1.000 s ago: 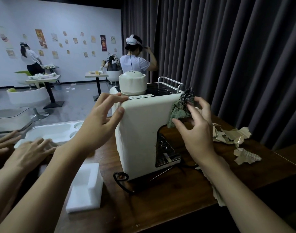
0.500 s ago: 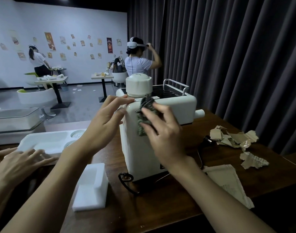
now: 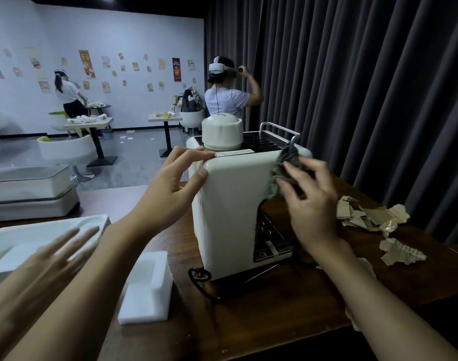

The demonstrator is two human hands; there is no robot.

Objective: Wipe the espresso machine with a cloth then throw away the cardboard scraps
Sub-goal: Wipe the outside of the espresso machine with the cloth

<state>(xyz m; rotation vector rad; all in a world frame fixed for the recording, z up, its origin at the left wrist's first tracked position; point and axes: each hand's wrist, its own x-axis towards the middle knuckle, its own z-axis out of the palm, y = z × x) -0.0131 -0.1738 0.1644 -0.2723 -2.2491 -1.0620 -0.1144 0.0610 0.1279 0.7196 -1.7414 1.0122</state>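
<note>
A cream espresso machine (image 3: 230, 204) stands on the dark wooden table (image 3: 261, 313) with its side panel toward me. My left hand (image 3: 170, 186) grips its top left corner, fingers over the top edge and thumb on the side. My right hand (image 3: 310, 204) presses a grey-green cloth (image 3: 282, 168) against the machine's upper right edge; the cloth is blurred. Torn cardboard scraps (image 3: 371, 217) lie on the table to the right, with a corrugated piece (image 3: 402, 252) nearer me. Another cardboard piece (image 3: 363, 269) is mostly hidden under my right forearm.
A white foam block (image 3: 147, 287) and a white moulded tray (image 3: 27, 241) lie left of the machine. Another person's hand (image 3: 48, 261) rests by the tray. The machine's black cord (image 3: 201, 282) loops at its base. A dark curtain (image 3: 366, 87) hangs behind; two people stand at far tables.
My right hand has swept the cloth from the machine's upper left side to its upper right edge. My left hand stays on the top corner. The view has shifted slightly.
</note>
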